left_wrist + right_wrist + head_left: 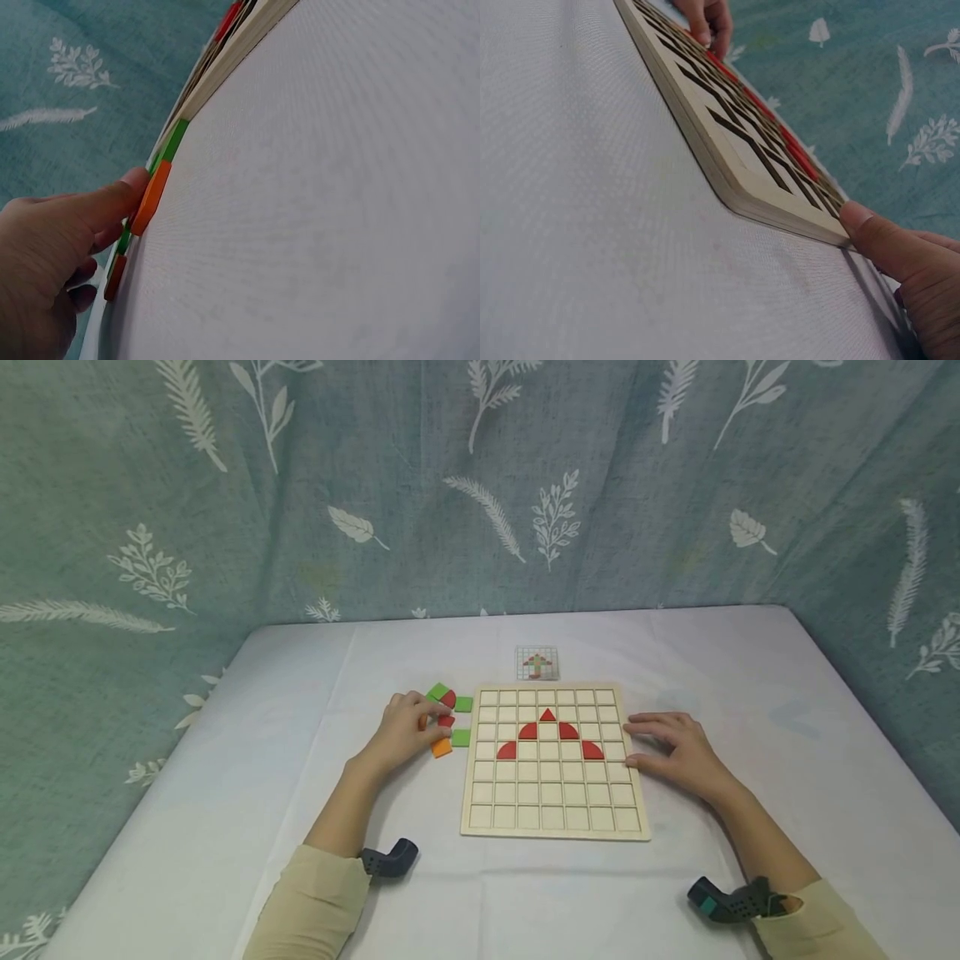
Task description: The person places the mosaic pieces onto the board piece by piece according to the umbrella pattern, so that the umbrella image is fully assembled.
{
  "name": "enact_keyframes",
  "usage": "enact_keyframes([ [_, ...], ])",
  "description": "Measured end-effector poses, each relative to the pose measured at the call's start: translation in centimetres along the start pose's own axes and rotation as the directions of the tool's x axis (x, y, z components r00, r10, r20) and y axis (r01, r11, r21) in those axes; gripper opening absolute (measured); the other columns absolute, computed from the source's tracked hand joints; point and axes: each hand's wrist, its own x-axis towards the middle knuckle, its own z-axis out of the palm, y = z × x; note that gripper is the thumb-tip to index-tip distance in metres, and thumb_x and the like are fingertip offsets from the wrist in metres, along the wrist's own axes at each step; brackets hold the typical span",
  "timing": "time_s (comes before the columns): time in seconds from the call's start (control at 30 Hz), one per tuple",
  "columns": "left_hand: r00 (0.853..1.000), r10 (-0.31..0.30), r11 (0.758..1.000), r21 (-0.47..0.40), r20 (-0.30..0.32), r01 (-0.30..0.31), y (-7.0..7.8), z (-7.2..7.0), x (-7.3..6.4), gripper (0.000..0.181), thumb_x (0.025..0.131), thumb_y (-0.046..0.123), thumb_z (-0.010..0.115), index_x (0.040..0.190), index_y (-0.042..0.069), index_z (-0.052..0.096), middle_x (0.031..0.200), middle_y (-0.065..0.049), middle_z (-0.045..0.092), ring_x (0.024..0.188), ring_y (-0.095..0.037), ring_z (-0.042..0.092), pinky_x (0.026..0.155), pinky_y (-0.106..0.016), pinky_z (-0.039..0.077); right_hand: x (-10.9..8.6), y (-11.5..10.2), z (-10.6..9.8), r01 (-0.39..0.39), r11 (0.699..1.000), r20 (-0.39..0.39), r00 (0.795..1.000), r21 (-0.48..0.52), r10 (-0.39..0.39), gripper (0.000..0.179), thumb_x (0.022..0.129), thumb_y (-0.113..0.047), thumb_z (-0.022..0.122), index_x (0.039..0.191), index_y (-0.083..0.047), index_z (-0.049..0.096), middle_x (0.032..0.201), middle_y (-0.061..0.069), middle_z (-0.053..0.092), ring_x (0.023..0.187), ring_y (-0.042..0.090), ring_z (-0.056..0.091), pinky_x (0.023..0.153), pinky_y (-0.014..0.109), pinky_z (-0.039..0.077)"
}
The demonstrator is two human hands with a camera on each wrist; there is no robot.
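A square wooden grid board [551, 837] lies on the table. Set in its cells are a red triangle [548, 715] and several red quarter-circle pieces [528, 732]. Left of the board, my left hand [405, 727] pinches a small red piece [447, 721] between thumb and fingertips; the piece's full shape is hidden. Around those fingers lie green square tiles [461, 738], a red curved piece [448, 698] and orange pieces [442, 747]. At the board's right edge, my right hand [678, 752] rests its thumb and fingers, spread apart, against the rim.
Behind the board lies a small pattern card [537, 663] showing a red and green figure on a grid. A white cloth [555, 902] covers the table. A patterned curtain [420, 527] hangs at the back and sides. Dark wrist devices [390, 859] sit on both forearms.
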Motion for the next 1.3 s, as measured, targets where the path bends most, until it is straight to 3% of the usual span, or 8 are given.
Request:
enact_keyframes([
  [0.17,0.999,0.034,0.999,0.038,-0.026,-0.033,0.0,0.2,0.3,0.028,0.08,0.036,0.074,0.099,0.016,0.073,0.09,-0.001,0.057,0.086,-0.02,0.04,0.076,-0.035,0.028,0.0,-0.1,0.0,-0.019,1.0,0.007,1.0,0.001,0.019,0.049,0.071,-0.021,0.082,0.115,-0.005,0.066,0.127,0.017,0.057,0.117,0.035,0.039,0.094,0.056,0.024],
  [0.33,0.997,0.071,0.995,0.076,-0.043,-0.068,-0.1,0.0,0.0,0.024,0.083,0.036,0.071,0.098,0.017,0.073,0.079,0.002,0.056,0.081,-0.018,0.041,0.075,-0.034,0.027,0.0,-0.1,0.0,-0.032,0.999,0.011,0.999,0.004,0.032,0.049,0.071,-0.022,0.082,0.115,-0.005,0.066,0.128,0.016,0.057,0.118,0.035,0.038,0.095,0.057,0.024],
  [0.53,0.998,0.057,0.997,0.047,-0.013,-0.057,-0.4,-0.4,-0.4,0.022,0.085,0.02,0.062,0.104,0.018,0.073,0.092,0.001,0.06,0.084,-0.019,0.04,0.075,-0.034,0.027,0.0,-0.1,0.1,-0.035,0.999,0.018,0.999,0.001,0.035,0.05,0.072,-0.024,0.082,0.115,-0.006,0.066,0.128,0.016,0.057,0.118,0.035,0.038,0.094,0.057,0.025],
  [0.67,0.998,0.056,0.998,0.017,0.015,-0.057,-0.4,-0.4,-0.2,0.023,0.085,0.025,0.065,0.106,0.02,0.072,0.097,0.001,0.06,0.086,-0.019,0.04,0.077,-0.035,0.026,0.0,-0.1,0.0,-0.034,0.999,0.012,0.999,-0.003,0.034,0.05,0.071,-0.024,0.082,0.115,-0.006,0.066,0.128,0.016,0.057,0.118,0.034,0.039,0.095,0.057,0.025],
  [0.83,0.996,0.085,0.996,0.039,0.028,-0.086,-0.2,-0.3,0.2,0.023,0.084,0.029,0.07,0.104,0.018,0.072,0.102,-0.002,0.061,0.092,-0.02,0.043,0.081,-0.038,0.029,0.1,0.1,0.1,-0.034,0.999,0.012,0.999,-0.006,0.034,0.05,0.071,-0.025,0.082,0.115,-0.007,0.067,0.128,0.015,0.058,0.117,0.033,0.039,0.094,0.055,0.025],
  [1.07,0.994,0.107,0.99,0.095,0.004,-0.107,0.2,-0.1,0.6,0.021,0.081,0.027,0.07,0.098,0.015,0.072,0.094,0.001,0.063,0.087,-0.019,0.043,0.078,-0.036,0.029,0.1,0.2,0.1,-0.018,1.0,0.0,1.0,-0.005,0.018,0.05,0.07,-0.023,0.083,0.114,-0.006,0.067,0.127,0.015,0.058,0.117,0.033,0.04,0.095,0.056,0.024],
  [1.3,0.985,0.166,0.976,0.152,-0.048,-0.157,0.0,-0.3,0.3,0.022,0.081,0.031,0.072,0.097,0.016,0.073,0.089,0.003,0.063,0.086,-0.018,0.043,0.076,-0.035,0.029,0.1,0.1,0.0,-0.014,1.0,0.0,1.0,-0.008,0.014,0.05,0.07,-0.022,0.083,0.114,-0.005,0.067,0.126,0.015,0.058,0.117,0.033,0.04,0.095,0.056,0.024],
])
